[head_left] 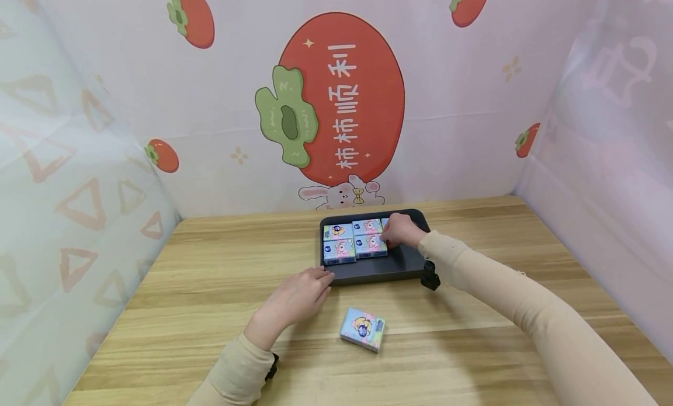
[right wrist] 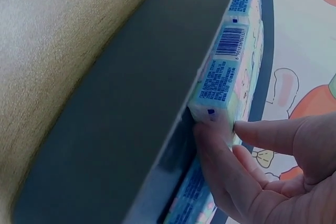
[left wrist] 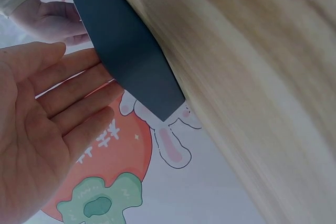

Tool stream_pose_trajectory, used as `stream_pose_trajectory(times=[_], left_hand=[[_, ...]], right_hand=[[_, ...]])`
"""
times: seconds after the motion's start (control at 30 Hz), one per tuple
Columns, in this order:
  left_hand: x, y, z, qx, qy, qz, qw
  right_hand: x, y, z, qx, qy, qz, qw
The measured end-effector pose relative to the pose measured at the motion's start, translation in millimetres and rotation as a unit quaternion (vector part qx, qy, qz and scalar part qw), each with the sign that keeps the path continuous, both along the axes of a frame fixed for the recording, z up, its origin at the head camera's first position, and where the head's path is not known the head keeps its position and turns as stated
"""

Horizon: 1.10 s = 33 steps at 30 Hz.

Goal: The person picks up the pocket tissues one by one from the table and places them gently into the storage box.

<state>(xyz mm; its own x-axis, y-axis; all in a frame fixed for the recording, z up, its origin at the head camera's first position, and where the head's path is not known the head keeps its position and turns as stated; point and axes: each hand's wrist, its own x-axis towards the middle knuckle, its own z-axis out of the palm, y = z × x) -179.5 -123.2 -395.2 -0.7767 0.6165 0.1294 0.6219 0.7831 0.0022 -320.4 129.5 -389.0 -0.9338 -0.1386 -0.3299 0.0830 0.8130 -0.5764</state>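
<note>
A dark grey tray [head_left: 378, 272] stands at the back of the table, with several pale-blue cartoon tissue packs inside, two columns side by side at its left. My right hand [head_left: 402, 229] is in the tray, thumb and finger at the right end of the near tissue pack [head_left: 371, 246], pinching its corner in the right wrist view. Partly behind this hand lies another tissue pack [head_left: 385, 221]. With straight fingers, my left hand [head_left: 298, 294] touches the tray's near left corner; its palm shows in the left wrist view. A loose tissue pack [head_left: 363, 329] lies in front of the tray.
The wooden table [head_left: 236, 248] meets a printed cloth backdrop [head_left: 221, 102] just behind the tray. Cloth walls flank it left and right. A black wrist device [head_left: 430, 276] on my right wrist overhangs the tray's near right corner.
</note>
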Motion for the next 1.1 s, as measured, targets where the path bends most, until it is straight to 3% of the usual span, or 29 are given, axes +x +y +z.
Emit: stream_pose_trajectory(times=[0.27,0.7,1.1], left_hand=[[0.4,0.4,-0.4,-0.001,-0.001,0.001,1.0000],[0.8,0.7,-0.5,0.002,-0.002,0.000,1.0000],[1.5,1.0,0.9,0.002,-0.004,0.002,1.0000]], right_hand=[[7.4,1.4,7.9,-0.003,0.008,0.007,0.9999],[23.6,8.3,16.0,0.018,0.060,0.020,0.9978],[53.3,11.9,28.3,0.050,0.129,0.072,0.9877]])
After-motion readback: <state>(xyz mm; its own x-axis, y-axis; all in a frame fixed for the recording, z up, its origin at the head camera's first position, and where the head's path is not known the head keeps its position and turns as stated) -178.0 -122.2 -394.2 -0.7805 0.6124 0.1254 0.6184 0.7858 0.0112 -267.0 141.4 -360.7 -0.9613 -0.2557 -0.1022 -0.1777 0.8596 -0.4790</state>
